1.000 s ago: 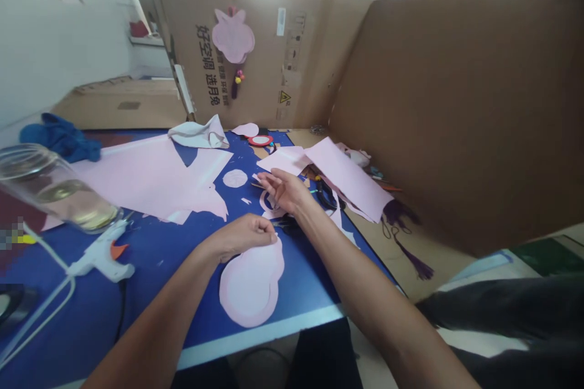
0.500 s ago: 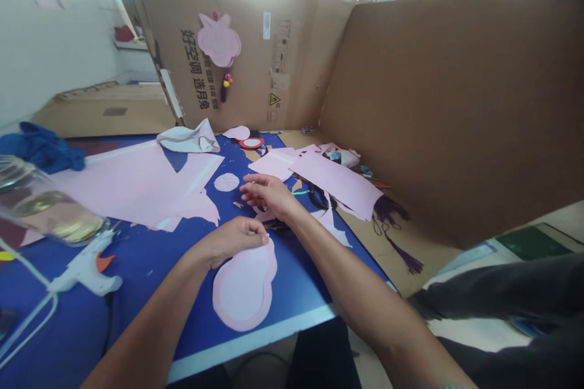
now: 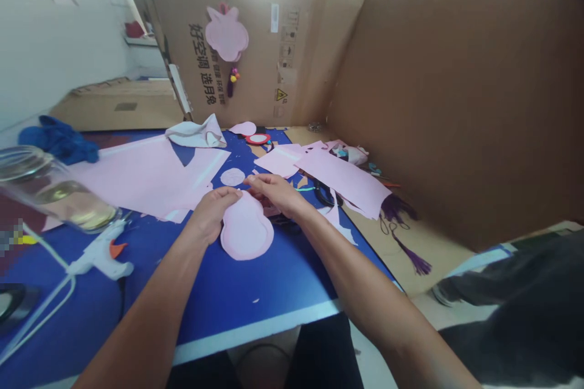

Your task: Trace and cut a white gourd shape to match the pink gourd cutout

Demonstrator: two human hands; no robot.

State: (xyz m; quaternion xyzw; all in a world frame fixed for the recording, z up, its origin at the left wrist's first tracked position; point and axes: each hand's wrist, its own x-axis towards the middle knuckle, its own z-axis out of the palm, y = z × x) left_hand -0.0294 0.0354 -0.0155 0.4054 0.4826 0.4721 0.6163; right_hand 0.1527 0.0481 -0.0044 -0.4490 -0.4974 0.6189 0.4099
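Observation:
My left hand (image 3: pixel 213 211) pinches the top edge of a pink gourd-shaped cutout (image 3: pixel 247 228), which looks like felt or foam sheet. A smaller, paler layer lies on the cutout, leaving a pink border around it. My right hand (image 3: pixel 276 192) is just above and right of the cutout's narrow top, fingertips drawn together close to my left fingers. What those fingertips hold, if anything, is too small to make out. Behind them on the blue table (image 3: pixel 219 310) lies a pale round disc (image 3: pixel 232 177).
A white glue gun (image 3: pixel 103 253) and a glass jar (image 3: pixel 55 188) are at left. Large pink sheets (image 3: pixel 137 176) lie behind, with a pink strip (image 3: pixel 344 182) and purple tassels (image 3: pixel 413 255) to the right. Cardboard walls (image 3: pixel 424 91) enclose the back and right; a finished pink ornament (image 3: pixel 227 36) hangs there.
My left hand has lifted the gourd-shaped cutout up and away from the table's front edge. My right fingers, spread before, have come together near its top. The view has shifted slightly.

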